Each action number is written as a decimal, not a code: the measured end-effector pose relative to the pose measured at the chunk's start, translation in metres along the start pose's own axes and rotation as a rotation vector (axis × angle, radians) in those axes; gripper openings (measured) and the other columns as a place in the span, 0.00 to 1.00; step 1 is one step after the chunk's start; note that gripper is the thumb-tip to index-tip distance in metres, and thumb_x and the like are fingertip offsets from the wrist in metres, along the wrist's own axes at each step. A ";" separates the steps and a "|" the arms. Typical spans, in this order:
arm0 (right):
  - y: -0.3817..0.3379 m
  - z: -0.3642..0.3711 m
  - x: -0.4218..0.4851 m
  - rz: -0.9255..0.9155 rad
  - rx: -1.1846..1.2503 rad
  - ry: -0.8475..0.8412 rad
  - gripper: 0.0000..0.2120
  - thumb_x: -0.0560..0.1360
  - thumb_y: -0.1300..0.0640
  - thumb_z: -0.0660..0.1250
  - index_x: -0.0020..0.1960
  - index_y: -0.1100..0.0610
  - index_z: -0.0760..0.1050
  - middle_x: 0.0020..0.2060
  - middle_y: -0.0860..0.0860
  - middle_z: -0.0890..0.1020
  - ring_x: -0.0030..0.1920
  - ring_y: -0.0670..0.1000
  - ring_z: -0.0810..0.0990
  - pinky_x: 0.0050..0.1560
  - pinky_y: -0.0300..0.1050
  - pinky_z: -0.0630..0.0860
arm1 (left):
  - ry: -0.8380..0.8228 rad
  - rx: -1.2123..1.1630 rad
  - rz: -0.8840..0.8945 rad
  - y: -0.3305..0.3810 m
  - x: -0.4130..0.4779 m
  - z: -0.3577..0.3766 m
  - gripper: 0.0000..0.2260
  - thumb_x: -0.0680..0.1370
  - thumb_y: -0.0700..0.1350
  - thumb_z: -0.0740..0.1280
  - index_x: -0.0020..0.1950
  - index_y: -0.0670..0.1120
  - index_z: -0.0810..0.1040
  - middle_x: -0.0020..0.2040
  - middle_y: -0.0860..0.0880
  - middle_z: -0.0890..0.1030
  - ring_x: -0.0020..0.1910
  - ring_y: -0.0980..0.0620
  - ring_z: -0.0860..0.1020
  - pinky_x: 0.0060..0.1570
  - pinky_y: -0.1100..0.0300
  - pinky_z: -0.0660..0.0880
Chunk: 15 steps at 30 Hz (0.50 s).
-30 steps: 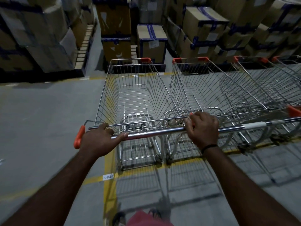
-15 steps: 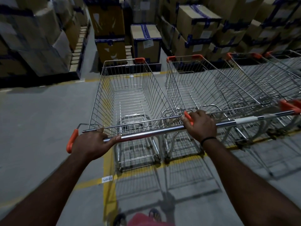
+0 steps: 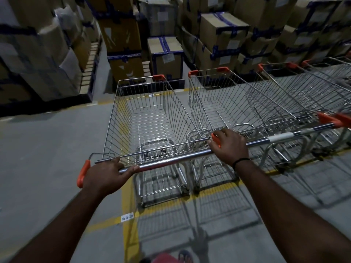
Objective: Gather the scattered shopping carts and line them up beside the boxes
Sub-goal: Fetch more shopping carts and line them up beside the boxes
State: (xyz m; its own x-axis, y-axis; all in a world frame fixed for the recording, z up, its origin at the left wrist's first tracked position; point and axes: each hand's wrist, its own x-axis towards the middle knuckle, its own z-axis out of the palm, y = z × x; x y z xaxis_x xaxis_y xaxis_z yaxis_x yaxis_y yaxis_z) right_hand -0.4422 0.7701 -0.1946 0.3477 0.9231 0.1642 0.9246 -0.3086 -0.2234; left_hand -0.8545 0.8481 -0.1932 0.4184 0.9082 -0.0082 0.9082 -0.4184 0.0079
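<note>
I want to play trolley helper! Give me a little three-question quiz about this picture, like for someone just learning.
1. True or false: both hands are on the handle bar of the shopping cart in front.
2. Which hand has a black wristband? A) left hand B) right hand C) neither
3. Fill in: the plastic caps on the cart corners are coloured ____.

Key
1. True: the left hand and right hand both wrap the bar.
2. B
3. Orange, like the corner cap nearest the cardboard boxes.
</note>
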 end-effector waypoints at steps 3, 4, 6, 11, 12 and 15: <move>-0.002 -0.003 0.002 -0.003 -0.006 -0.032 0.20 0.77 0.41 0.62 0.65 0.48 0.75 0.61 0.51 0.77 0.61 0.55 0.75 0.63 0.57 0.66 | -0.004 0.002 0.001 -0.001 0.001 0.003 0.44 0.69 0.82 0.36 0.43 0.53 0.81 0.55 0.54 0.84 0.47 0.52 0.81 0.42 0.58 0.75; -0.003 -0.004 0.002 -0.004 0.000 -0.038 0.20 0.77 0.42 0.61 0.65 0.48 0.75 0.61 0.51 0.77 0.61 0.55 0.74 0.63 0.58 0.66 | -0.003 -0.001 0.001 -0.001 0.001 0.003 0.44 0.69 0.82 0.36 0.43 0.53 0.81 0.54 0.54 0.84 0.46 0.52 0.81 0.42 0.57 0.76; -0.006 -0.006 0.002 -0.004 0.018 -0.051 0.19 0.77 0.43 0.61 0.65 0.49 0.74 0.61 0.52 0.77 0.61 0.54 0.74 0.64 0.58 0.65 | -0.004 0.002 0.000 -0.001 0.001 0.003 0.45 0.69 0.81 0.36 0.45 0.54 0.83 0.54 0.53 0.84 0.47 0.52 0.81 0.43 0.57 0.76; -0.010 -0.011 0.002 0.013 0.000 -0.085 0.23 0.76 0.40 0.59 0.65 0.49 0.75 0.63 0.53 0.75 0.64 0.56 0.72 0.67 0.60 0.62 | -0.024 0.009 -0.013 0.002 0.000 -0.001 0.46 0.69 0.82 0.36 0.49 0.55 0.84 0.60 0.54 0.83 0.49 0.52 0.82 0.40 0.58 0.72; -0.014 -0.012 0.000 0.007 -0.011 -0.078 0.24 0.75 0.39 0.58 0.66 0.49 0.75 0.64 0.53 0.75 0.65 0.56 0.72 0.68 0.60 0.60 | -0.028 0.010 -0.016 0.002 0.000 -0.001 0.46 0.69 0.82 0.36 0.51 0.55 0.84 0.61 0.54 0.83 0.50 0.52 0.82 0.40 0.58 0.72; -0.040 -0.008 -0.009 -0.066 -0.009 -0.064 0.27 0.75 0.38 0.56 0.68 0.49 0.74 0.66 0.53 0.75 0.68 0.55 0.70 0.72 0.61 0.55 | -0.037 0.012 -0.021 0.001 0.000 -0.001 0.47 0.68 0.82 0.35 0.55 0.56 0.84 0.62 0.54 0.82 0.53 0.51 0.82 0.43 0.58 0.73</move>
State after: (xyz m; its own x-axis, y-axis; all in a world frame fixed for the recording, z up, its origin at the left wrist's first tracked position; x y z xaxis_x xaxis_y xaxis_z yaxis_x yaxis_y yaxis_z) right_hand -0.4808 0.7718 -0.1795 0.2758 0.9542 0.1161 0.9466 -0.2486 -0.2054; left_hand -0.8537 0.8476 -0.1921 0.3987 0.9160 -0.0451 0.9168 -0.3993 -0.0045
